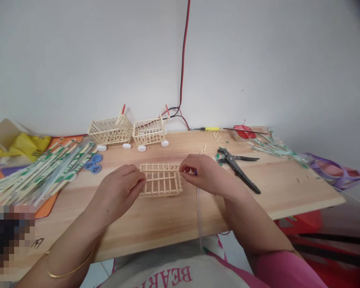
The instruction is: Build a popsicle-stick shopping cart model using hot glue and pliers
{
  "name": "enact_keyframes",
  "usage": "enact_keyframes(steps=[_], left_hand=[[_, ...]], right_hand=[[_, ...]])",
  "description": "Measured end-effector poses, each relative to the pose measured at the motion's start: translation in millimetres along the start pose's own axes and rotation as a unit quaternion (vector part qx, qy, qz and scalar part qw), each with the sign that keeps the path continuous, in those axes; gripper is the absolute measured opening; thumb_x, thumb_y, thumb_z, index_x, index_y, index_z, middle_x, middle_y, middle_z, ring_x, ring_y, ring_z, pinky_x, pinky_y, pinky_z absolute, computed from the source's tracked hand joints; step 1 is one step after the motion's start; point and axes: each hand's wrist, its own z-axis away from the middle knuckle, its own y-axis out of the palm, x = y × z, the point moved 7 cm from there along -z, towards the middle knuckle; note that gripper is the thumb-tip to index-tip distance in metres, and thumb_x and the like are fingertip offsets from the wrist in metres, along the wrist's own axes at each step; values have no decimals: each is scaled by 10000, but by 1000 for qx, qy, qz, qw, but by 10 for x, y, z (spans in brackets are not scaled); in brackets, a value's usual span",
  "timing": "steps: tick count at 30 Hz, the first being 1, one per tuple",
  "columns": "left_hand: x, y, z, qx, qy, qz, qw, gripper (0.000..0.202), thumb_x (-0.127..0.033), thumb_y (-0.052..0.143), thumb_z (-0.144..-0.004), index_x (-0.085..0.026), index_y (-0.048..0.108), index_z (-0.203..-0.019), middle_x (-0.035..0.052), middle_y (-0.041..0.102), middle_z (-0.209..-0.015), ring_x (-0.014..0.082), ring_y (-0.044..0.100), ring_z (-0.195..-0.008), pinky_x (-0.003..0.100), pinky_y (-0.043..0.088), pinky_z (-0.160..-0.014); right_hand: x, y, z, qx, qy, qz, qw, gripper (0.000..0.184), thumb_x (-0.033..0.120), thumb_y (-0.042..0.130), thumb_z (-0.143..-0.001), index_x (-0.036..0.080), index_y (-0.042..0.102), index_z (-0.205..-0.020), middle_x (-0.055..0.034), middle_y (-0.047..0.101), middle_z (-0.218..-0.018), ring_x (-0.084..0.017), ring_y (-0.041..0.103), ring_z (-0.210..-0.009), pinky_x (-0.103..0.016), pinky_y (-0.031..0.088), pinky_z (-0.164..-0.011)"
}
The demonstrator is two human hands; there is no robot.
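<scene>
A small basket frame of pale wooden sticks (160,185) rests on the wooden table in front of me. At its left end, my left hand (121,188) pinches the frame between thumb and fingers. My right hand (201,172) is closed at the upper right corner of the same frame, its fingertips against the sticks. Behind the frame stand two little stick-built shopping carts, the left cart (111,132) and the right cart (149,132), each with white wheels and a red-tipped handle. Black pliers (238,166) lie to the right of my right hand.
Paper-wrapped chopsticks (45,172) are piled at the left beside several blue bottle caps (95,165). A red dish (244,133), a yellow-handled tool (211,129) and torn wrappers (276,146) lie toward the back right. A red-and-black cable (184,48) runs down the wall.
</scene>
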Motion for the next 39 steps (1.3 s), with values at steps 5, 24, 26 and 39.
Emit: enact_keyframes(steps=[5,24,26,39], left_hand=[[11,-10,5,-7,10,2,1000,198,-269,445,-900,-191,620,-847,47,619,-826,175,574,-792,294,447,-703],[657,-460,137,-130,-189,7,973,176,-308,484,-839,-184,592,-778,2,588,-696,144,516,-639,253,370,-597],[887,-422,184,-102,-234,-14,967,193,-327,473,-824,-181,588,-771,1,586,-675,148,510,-619,251,351,-579],[1390,-79,195,14,-308,-55,950,279,-371,411,-796,-176,580,-689,52,624,-675,194,542,-641,264,314,-569]], right_hand=[[35,10,-13,11,-5,-9,1000,115,95,566,-768,174,648,-758,-14,630,-740,-118,553,-681,-227,381,-643],[-36,44,-92,-42,24,-57,997,94,211,561,-822,193,650,-797,-11,630,-736,-131,541,-664,-254,410,-626],[-71,68,-102,-38,31,-50,998,97,218,558,-824,194,650,-802,-10,631,-739,-132,541,-664,-258,410,-628],[-404,-78,-141,-107,77,-26,991,141,263,546,-805,178,644,-751,-3,606,-655,-129,516,-606,-244,381,-577]])
